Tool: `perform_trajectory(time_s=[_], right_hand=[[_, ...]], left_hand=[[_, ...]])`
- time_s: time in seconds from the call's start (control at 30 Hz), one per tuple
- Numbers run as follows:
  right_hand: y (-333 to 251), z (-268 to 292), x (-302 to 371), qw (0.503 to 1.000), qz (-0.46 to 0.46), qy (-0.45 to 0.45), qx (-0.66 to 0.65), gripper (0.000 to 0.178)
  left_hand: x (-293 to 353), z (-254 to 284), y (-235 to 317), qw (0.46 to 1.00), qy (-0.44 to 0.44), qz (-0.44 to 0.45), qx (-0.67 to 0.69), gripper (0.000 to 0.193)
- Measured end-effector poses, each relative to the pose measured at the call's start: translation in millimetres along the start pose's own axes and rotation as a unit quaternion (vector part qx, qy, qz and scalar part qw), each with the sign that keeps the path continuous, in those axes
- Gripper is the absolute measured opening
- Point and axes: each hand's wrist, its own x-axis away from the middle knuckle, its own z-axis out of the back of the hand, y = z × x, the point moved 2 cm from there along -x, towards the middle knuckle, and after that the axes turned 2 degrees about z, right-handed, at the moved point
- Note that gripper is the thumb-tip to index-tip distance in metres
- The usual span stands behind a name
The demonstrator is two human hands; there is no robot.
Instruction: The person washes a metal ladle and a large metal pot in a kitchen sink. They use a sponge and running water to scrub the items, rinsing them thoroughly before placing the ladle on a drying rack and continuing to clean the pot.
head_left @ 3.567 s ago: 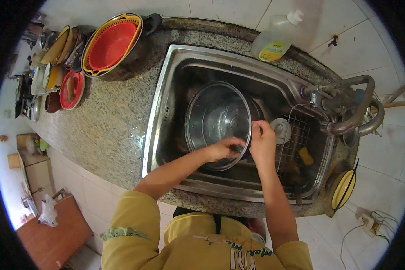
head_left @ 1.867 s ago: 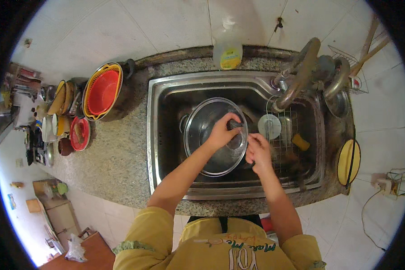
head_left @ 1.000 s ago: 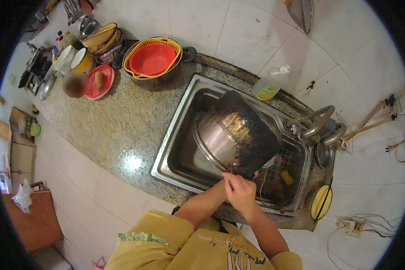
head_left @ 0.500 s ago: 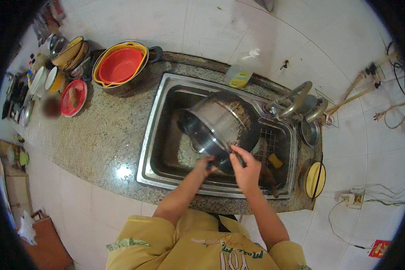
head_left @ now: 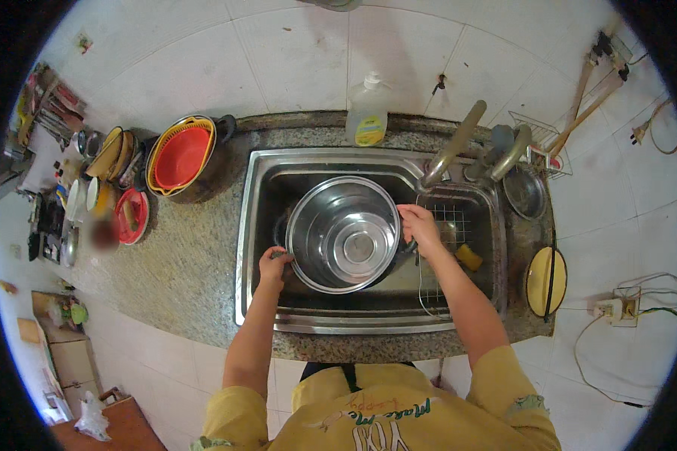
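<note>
A shiny steel pot (head_left: 316, 218) sits upright in the sink basin, its open mouth facing up and its inside bare. My right hand (head_left: 421, 228) is closed at the pot's right side, fingers on the rim by a dark handle (head_left: 411, 246). At the lower left of the rim, my left hand (head_left: 272, 267) is closed with its fingertips against the pot. A small greyish bit shows at those fingertips, too small to name. The pot's outer wall is mostly hidden from above.
The steel sink (head_left: 331, 323) is set in a speckled stone counter (head_left: 188, 278). Its right part holds a wire rack (head_left: 432, 289) and a yellow sponge (head_left: 469, 258). Behind are a soap bottle (head_left: 368, 113) and a faucet (head_left: 455, 143). Nested colanders and basins (head_left: 184, 158) stand left.
The pot has turned from tipped on its side, scorched bottom showing, to upright with its mouth up. My hands have moved apart to its two sides. The view has shifted.
</note>
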Motion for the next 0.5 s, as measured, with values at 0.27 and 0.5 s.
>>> perform_trajectory(time_s=[0.27,0.5], right_hand=[[-10,24,-15,0.862,0.239,0.032,0.447,0.027],[9,70,-25,0.898,0.187,0.06,0.395,0.037]], left_hand=[[10,-18,-47,0.997,0.047,0.057,0.027,0.03],[33,-36,-45,0.998,0.03,0.058,0.016,0.033]])
